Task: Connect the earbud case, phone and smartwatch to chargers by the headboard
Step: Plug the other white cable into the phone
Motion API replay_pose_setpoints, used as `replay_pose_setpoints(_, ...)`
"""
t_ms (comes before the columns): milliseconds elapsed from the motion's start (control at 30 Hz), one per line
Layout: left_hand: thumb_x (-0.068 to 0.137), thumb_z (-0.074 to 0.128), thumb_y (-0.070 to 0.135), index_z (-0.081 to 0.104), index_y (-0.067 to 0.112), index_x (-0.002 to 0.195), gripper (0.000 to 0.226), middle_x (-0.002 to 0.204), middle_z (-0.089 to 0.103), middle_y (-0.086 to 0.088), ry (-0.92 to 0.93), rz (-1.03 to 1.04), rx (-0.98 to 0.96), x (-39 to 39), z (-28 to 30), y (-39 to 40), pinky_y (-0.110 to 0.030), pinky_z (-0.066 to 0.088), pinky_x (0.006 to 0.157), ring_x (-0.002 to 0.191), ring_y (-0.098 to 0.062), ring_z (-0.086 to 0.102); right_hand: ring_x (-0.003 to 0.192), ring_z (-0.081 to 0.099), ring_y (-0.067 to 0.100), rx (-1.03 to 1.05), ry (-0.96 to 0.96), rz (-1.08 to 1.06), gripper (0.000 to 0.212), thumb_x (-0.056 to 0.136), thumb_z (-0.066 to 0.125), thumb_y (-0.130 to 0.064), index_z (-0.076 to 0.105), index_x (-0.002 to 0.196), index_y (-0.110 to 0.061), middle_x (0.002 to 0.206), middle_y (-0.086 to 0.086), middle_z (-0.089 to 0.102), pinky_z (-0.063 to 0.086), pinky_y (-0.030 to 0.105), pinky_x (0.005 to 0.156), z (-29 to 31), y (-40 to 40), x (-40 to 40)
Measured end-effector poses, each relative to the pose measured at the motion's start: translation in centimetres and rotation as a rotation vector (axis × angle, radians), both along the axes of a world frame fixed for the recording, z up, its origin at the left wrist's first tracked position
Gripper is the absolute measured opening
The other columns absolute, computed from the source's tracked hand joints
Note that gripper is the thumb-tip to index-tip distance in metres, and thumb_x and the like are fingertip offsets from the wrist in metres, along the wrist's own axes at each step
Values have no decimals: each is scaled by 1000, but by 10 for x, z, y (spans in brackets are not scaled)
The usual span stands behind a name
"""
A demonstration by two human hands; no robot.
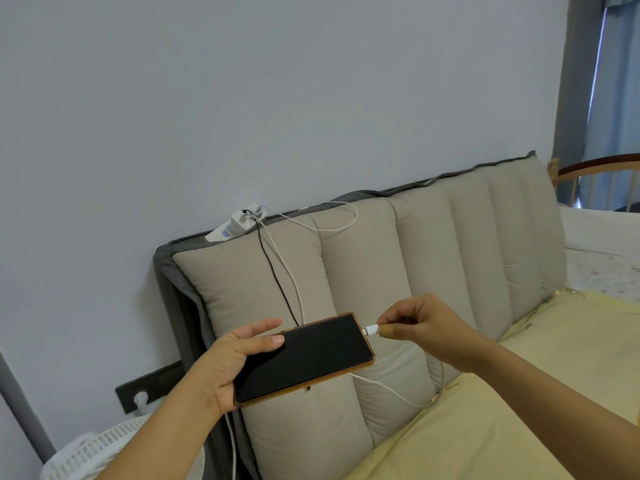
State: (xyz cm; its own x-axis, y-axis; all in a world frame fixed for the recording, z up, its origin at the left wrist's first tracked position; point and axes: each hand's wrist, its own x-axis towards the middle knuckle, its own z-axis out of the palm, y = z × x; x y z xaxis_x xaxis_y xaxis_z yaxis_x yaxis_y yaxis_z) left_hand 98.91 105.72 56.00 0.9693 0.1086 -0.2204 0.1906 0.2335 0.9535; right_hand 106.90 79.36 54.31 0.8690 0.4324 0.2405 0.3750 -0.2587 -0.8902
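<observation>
A black phone (308, 356) in an orange-brown case lies screen up in my left hand (228, 362), which grips its near end with the thumb on the glass. My right hand (419, 329) pinches a white charging plug (371, 330) right at the phone's far end, at the port. Its white cable (384, 388) loops down over the padded beige headboard (450, 258). On the headboard's top edge sits a white power strip with chargers (239, 221); a black cable (277, 278) and white cables hang from it. No earbud case or smartwatch shows.
The bed with a yellow sheet (519, 410) fills the lower right. A white fan (104, 448) stands at the lower left below a dark wall socket panel (145, 386). A wooden crib rail (599, 168) and curtain are at the far right.
</observation>
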Motion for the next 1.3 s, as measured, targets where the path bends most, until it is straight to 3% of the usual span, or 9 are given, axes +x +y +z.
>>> replay_pose_setpoints(267,70,65,-3,64,10,113,45,90,69,-22,1,0,-14,2,-1,1,-34,54,44,60,-30,70,75,64,15,-38,-28,-6,10,81,69,-9,75,83,-17,81,8,71,55,20,72,2,1,2)
replay_pose_setpoints(367,77,62,-5,64,10,112,38,90,68,-22,-3,-4,-13,2,1,-1,-33,53,41,55,-29,70,74,64,12,-63,-42,-22,11,82,68,-9,74,82,-19,79,4,71,55,19,72,2,2,2)
replay_pose_setpoints(600,63,69,0,66,14,112,51,96,69,-23,-11,-3,21,4,1,1,-36,55,48,69,-33,70,72,66,7,-69,-41,1,8,82,68,-10,74,85,-14,80,3,71,52,15,69,6,-2,1)
replay_pose_setpoints(1033,64,69,3,67,15,109,47,93,70,-20,-22,7,13,3,4,-1,-33,55,47,75,-31,66,73,61,15,8,-27,3,7,82,68,-9,74,84,-10,82,14,69,53,18,70,7,-4,0)
replay_pose_setpoints(1300,61,70,5,68,16,109,50,100,68,-20,-15,-9,-5,0,3,0,-36,57,52,82,-33,66,75,64,18,-45,-76,-13,8,83,68,-10,74,86,-12,82,11,70,55,21,73,12,-4,-4)
